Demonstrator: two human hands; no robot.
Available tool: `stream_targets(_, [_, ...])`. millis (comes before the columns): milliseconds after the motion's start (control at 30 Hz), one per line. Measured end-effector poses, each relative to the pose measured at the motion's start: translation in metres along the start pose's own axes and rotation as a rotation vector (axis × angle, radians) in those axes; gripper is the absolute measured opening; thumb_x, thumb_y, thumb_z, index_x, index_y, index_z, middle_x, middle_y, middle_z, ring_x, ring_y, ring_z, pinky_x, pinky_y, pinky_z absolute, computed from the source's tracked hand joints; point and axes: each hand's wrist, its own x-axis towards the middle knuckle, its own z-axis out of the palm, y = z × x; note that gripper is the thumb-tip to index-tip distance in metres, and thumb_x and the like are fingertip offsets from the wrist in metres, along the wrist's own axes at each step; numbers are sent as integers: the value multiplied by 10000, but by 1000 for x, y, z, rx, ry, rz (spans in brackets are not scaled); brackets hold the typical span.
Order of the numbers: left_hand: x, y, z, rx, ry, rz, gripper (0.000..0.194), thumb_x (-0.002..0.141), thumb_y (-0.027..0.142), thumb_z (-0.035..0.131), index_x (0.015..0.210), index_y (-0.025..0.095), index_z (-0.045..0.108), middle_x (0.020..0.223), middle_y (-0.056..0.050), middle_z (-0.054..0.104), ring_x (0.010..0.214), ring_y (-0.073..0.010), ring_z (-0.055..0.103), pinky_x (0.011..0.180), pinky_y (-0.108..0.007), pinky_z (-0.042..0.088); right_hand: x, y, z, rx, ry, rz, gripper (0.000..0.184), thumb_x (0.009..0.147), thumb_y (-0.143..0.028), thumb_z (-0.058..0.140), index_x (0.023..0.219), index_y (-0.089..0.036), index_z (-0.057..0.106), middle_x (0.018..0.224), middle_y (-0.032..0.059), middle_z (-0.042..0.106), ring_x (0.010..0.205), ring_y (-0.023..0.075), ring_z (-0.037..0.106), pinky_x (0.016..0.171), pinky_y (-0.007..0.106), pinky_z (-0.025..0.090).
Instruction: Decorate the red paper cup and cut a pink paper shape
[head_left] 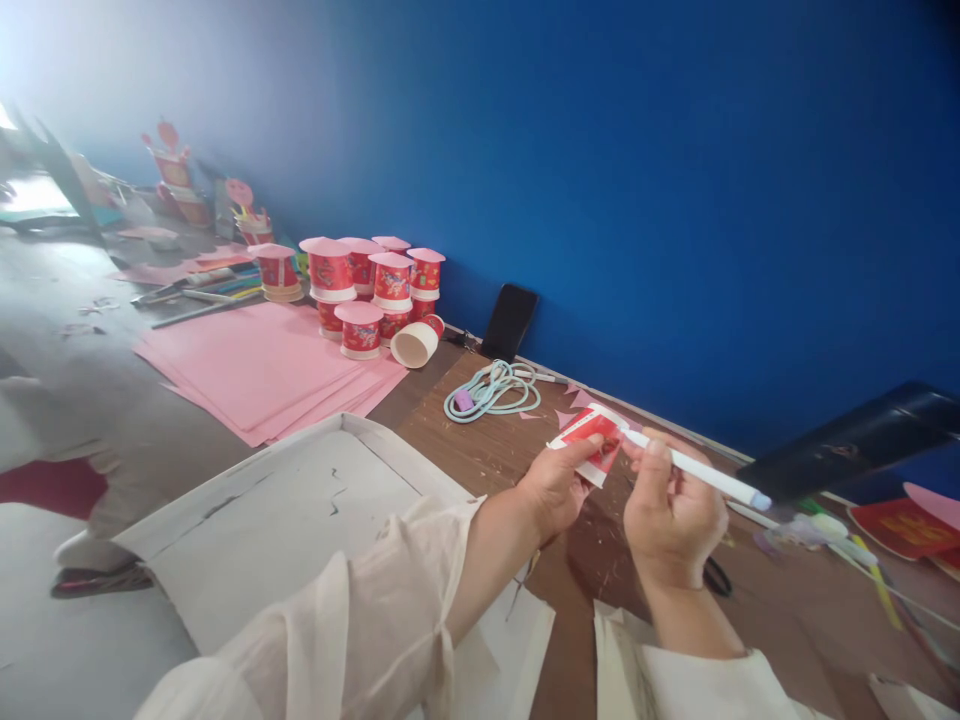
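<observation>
A red paper cup [596, 425] with white ends lies tilted on its side in my left hand [556, 488], its thumb pressed on the printed wall. My right hand [671, 510] is closed around a white pen [716, 475] with a pale blue end. The pen's other end points at the cup's wall near the rim; whether it touches, I cannot tell. Both hands are over the brown table [480, 450].
Red cups with pink paper tops [330, 268] stand stacked behind pink paper sheets [255, 365]. One cup [414, 345] lies on its side. A pale blue cord [491, 395], a phone [510, 320], a white box lid [300, 530] and a black case [847, 440] surround my hands. Someone's leg shows at left.
</observation>
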Motion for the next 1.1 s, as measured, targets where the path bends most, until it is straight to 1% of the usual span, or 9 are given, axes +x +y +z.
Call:
stream_targets(133, [-1,1,-1,19,-32,1,298,649,222,840,904,131,715,901,-69,720,973,-219,655,993,-334,428,-3,1,1,-24,-25,-82,347,942,-387,521,993,-111,725,809,126,742,746,231,710,711,327,533])
stream_targets(267, [-3,3,-1,45,-46,-2,302,647,244,844,899,139,715,885,-58,713,917,-199,651,969,-322,436,-3,-2,1,-50,-38,-126,337,944,-367,520,999,-109,729,777,115,732,745,229,705,707,326,529])
stream_targets(400, [-5,4,0,65,-42,11,283,650,254,844,879,148,716,838,-43,702,907,-198,645,950,-318,440,-3,-3,1,-85,-27,-178,323,946,-357,518,956,-113,730,751,109,726,748,227,707,706,315,527])
stream_targets(567, [-6,4,2,62,-44,12,272,655,236,836,883,142,720,850,-49,702,928,-208,647,947,-320,429,-3,-1,2,-114,-25,-212,314,944,-361,522,923,-129,731,750,103,727,721,216,700,680,301,521])
stream_targets(767, [-6,6,5,65,-15,4,247,659,214,829,872,139,729,838,-45,700,866,-176,639,927,-303,438,-1,-2,3,-108,-15,-261,286,943,-324,529,918,-120,728,788,115,735,749,213,711,679,282,522])
stream_targets(867, [-6,5,5,65,2,4,260,649,213,834,875,136,731,839,-43,699,856,-167,635,926,-299,441,-1,-2,3,-118,-8,-269,279,942,-315,534,922,-118,730,786,113,734,749,212,710,674,277,517])
stream_targets(967, [-7,5,6,68,4,1,288,636,226,847,882,132,731,855,-47,700,891,-181,638,937,-305,433,-2,-2,3,-135,-12,-251,277,939,-321,542,936,-120,732,764,106,729,738,212,706,672,277,512])
stream_targets(1100, [-8,5,5,60,7,-3,290,643,226,843,891,125,731,883,-56,705,887,-178,633,939,-304,429,-3,-2,4,-157,-20,-239,299,944,-339,530,947,-120,734,790,118,731,746,213,702,675,280,504])
